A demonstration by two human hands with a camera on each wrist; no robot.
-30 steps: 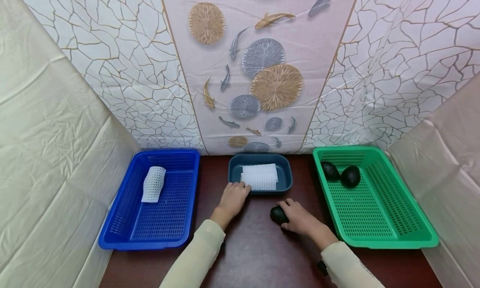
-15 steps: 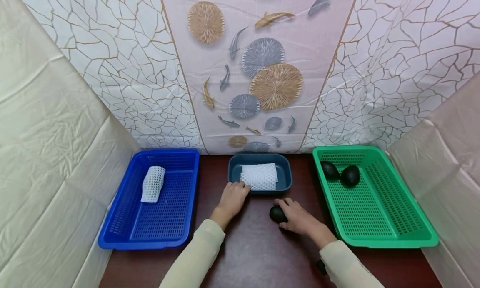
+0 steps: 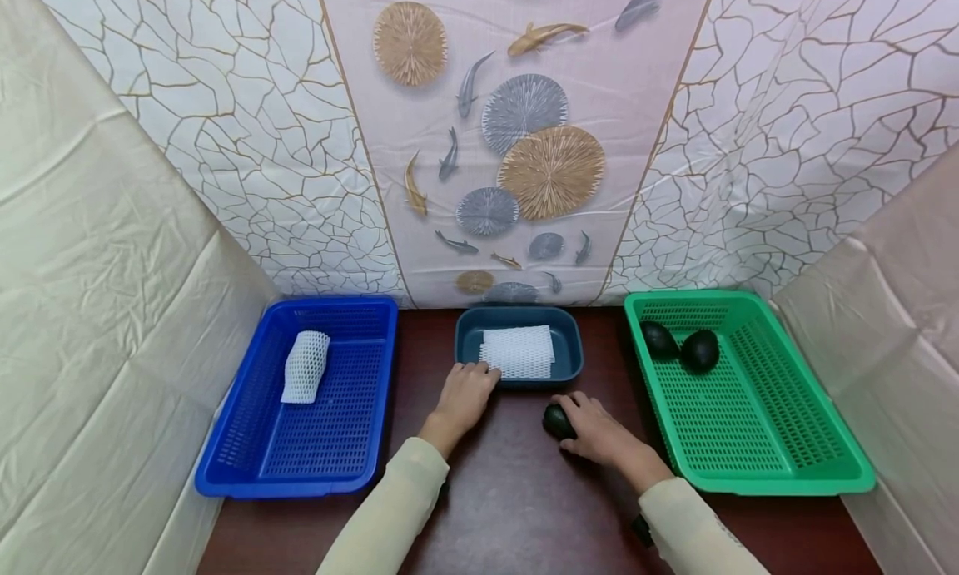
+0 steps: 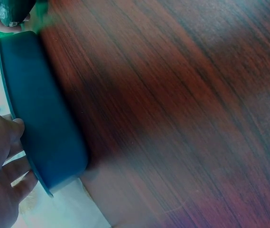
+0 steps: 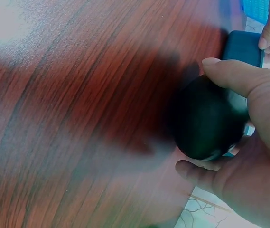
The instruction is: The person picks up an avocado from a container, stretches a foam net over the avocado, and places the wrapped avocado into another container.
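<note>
My left hand point(image 3: 466, 396) pinches the near left rim of a small dark teal tray point(image 3: 569, 367), thumb outside, as the left wrist view shows. Folded white foam net sleeves point(image 3: 517, 352) lie inside that tray. My right hand point(image 3: 599, 433) holds a dark avocado point(image 3: 558, 423) just above or on the table in front of the tray; which, I cannot tell. In the right wrist view, the thumb and fingers curl round the avocado point(image 5: 208, 121). Two more dark avocados point(image 3: 700, 352) lie in the green basket point(image 3: 839, 454) on the right.
At the left stands a blue basket point(image 3: 277, 488), with a white foam net sleeve point(image 3: 305, 367) in it that bulges round something hidden. The dark red-brown table point(image 3: 517, 517) ends at a patterned cloth wall point(image 3: 464, 250). Something small and black sits under the right wrist.
The right hand and its avocado have shifted slightly, ending a touch farther toward the tray, and the avocado looks a little turned. My left hand stays on the tray's rim.
</note>
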